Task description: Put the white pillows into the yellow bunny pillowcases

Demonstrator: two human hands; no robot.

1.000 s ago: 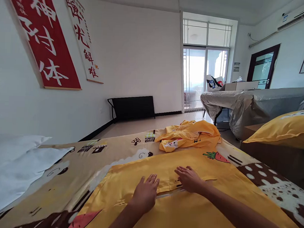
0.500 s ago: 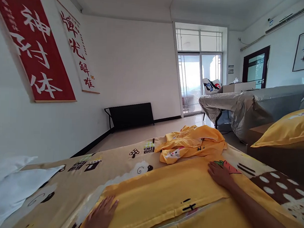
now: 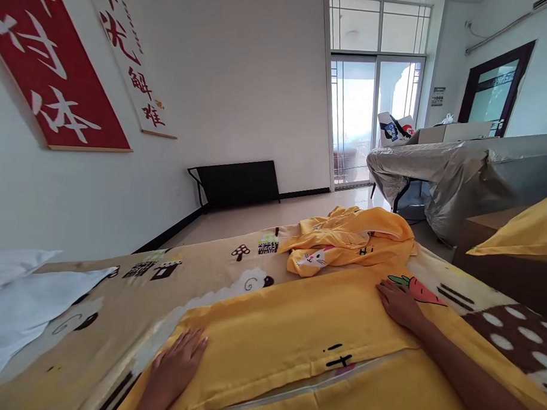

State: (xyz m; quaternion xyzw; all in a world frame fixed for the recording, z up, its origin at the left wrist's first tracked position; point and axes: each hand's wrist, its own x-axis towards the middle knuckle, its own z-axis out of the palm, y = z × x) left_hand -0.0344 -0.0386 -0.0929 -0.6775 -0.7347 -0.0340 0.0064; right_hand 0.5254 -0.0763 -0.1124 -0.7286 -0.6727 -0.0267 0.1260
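A yellow pillowcase [image 3: 296, 319] lies spread on the patterned bed cover [image 3: 162, 303], with a long slit-like opening across its near part. My left hand [image 3: 177, 363] rests flat on its left edge, fingers stretched out. Near the far right corner, my right hand [image 3: 400, 305] lies palm down, its fingertips beside a printed carrot [image 3: 425, 292]. Neither hand grips anything. Just beyond the pillowcase is a crumpled heap of yellow cloth [image 3: 353, 237] with a printed cat-like face.
White pillows [image 3: 37, 304] lie at the left. On the right, a yellow cushion [image 3: 524, 231] sits on a brown box [image 3: 492, 221]. Behind it stands a plastic-covered table [image 3: 459, 153]. A folded black table [image 3: 238, 184] leans by the far wall.
The view has tilted down, so the room appears higher and closer. Both hands stay flat at about the same places on the pillowcase.
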